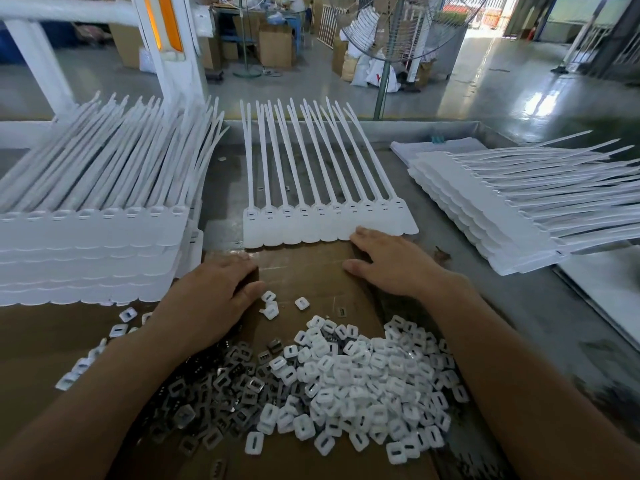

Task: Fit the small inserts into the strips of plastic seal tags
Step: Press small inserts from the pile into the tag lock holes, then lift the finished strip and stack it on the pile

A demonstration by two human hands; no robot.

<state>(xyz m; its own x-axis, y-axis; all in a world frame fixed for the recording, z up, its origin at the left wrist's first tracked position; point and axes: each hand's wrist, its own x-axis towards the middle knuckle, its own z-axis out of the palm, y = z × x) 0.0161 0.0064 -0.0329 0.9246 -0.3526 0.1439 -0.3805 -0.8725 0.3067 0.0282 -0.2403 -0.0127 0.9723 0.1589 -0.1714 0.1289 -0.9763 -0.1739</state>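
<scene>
In mid-frame a flat white strip of joined plastic seal tags [298, 233] lies on a brown cardboard sheet [311, 271], tails pointing to the top of the frame. The right hand [391, 263] lies palm down and relaxed, fingers straight, fingertips touching the strip's lower right edge. The left hand [211, 299] rests knuckles up at centre left with its fingers bent under; whether it grasps anything cannot be told. The heap of small white square slotted inserts [363, 375] sits at lower centre between the forearms.
</scene>
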